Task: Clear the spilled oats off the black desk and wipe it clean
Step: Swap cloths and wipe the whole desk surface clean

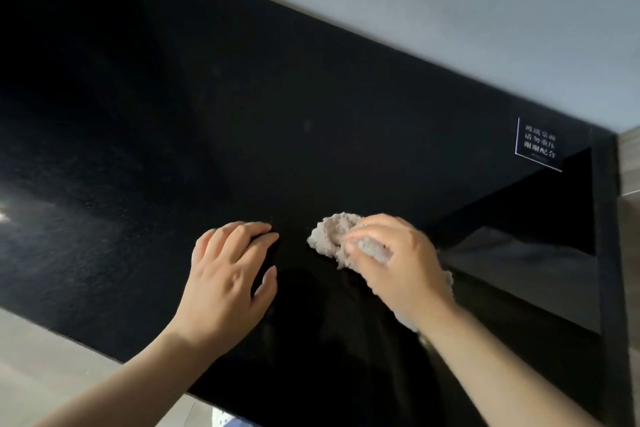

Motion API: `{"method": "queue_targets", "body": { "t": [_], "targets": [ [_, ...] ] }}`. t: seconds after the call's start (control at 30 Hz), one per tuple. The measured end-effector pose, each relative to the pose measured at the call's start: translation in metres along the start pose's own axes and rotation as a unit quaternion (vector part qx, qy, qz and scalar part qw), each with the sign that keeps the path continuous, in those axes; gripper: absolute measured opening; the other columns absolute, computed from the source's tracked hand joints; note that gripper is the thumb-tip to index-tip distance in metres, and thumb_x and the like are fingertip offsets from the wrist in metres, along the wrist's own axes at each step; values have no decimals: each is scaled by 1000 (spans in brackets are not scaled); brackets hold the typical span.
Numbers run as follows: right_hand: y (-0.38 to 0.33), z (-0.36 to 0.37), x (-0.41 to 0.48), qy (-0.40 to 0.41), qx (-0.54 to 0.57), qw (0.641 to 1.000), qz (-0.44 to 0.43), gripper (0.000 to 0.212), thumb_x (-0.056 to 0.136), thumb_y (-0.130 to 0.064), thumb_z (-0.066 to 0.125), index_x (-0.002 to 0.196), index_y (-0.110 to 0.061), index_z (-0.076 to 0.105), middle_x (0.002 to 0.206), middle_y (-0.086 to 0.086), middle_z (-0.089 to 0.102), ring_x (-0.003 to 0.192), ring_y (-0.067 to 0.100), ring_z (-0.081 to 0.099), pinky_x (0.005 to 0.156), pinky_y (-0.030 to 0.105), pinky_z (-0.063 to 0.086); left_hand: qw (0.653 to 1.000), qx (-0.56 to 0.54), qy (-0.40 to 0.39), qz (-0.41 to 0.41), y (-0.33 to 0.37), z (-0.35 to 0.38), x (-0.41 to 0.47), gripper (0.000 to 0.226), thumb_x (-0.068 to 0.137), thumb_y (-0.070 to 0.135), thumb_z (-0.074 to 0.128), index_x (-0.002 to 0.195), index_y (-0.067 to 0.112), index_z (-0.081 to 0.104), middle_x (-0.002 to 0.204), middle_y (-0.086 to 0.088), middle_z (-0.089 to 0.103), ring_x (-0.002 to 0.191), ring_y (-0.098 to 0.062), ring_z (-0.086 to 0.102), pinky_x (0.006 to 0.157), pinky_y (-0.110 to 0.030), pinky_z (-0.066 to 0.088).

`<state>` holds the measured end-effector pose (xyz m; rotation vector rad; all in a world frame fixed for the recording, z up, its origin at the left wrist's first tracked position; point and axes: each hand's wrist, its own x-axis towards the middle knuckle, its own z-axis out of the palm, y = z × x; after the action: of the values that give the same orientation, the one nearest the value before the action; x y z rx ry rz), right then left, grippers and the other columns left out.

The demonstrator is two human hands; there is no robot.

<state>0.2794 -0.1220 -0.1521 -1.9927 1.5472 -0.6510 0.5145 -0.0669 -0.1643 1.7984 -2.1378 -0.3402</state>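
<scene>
The fluffy cloth (330,234) is pale grey-brown and all bunched up. It lies on the shiny black counter (207,114), under the fingers (374,229) of the right hand (398,260), which curl over it and press it down. Part of the cloth pokes out past the fingertips. The left hand (228,274) rests on the counter just beside it, fingers close together, a little bent, holding nothing. Far beyond the right fingers, near the counter's corner, is a label (538,147) with white writing. Behind is a grey wall (450,10).
</scene>
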Motion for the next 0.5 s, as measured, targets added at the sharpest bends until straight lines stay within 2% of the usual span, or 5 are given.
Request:
{"method": "queue_targets", "body": {
  "t": [0.17, 0.27, 0.33, 0.43, 0.5],
  "targets": [
    [38, -30, 74, 201, -65, 963, 168, 14, 84, -28, 61, 87, -20, 72, 101, -7, 64, 99, 21, 57, 70, 28, 38, 1000, 12, 5, -5, -3, 3, -17, 40, 86, 34, 47, 113, 13, 67, 122, 2, 59, 114, -20, 52, 104, -39, 29],
    [32, -12, 92, 205, -115, 940, 247, 16, 84, -25, 53, 73, -18, 62, 96, -1, 61, 95, 28, 56, 67, 34, 44, 1000, 9, 18, -9, -2, 2, -19, 39, 87, 34, 47, 113, 13, 67, 122, 2, 59, 114, -21, 52, 105, -38, 28],
    [15, 10, 70, 168, -175, 953, 180, 13, 86, -24, 55, 81, -25, 66, 106, -6, 62, 97, 25, 54, 75, 40, 46, 1000, 6, 22, -16, -2, 1, -23, 39, 88, 34, 47, 113, 14, 67, 121, 1, 59, 114, -22, 52, 105, -38, 28],
    [-10, 31, 16, 107, -117, 986, 54, 17, 83, -27, 63, 96, -32, 73, 110, -15, 63, 96, 15, 55, 76, 27, 38, 999, 5, 20, -24, -7, -2, -33, 39, 88, 34, 46, 113, 14, 67, 121, 1, 59, 114, -22, 52, 106, -38, 28],
    [-23, 35, -19, 50, -80, 995, -4, 15, 80, -26, 68, 93, -32, 74, 106, -16, 65, 94, 10, 57, 76, 27, 44, 1000, 7, 15, -25, -12, -4, -42, 40, 88, 35, 45, 114, 14, 67, 121, 1, 60, 114, -22, 52, 105, -38, 28]
  ]
}}
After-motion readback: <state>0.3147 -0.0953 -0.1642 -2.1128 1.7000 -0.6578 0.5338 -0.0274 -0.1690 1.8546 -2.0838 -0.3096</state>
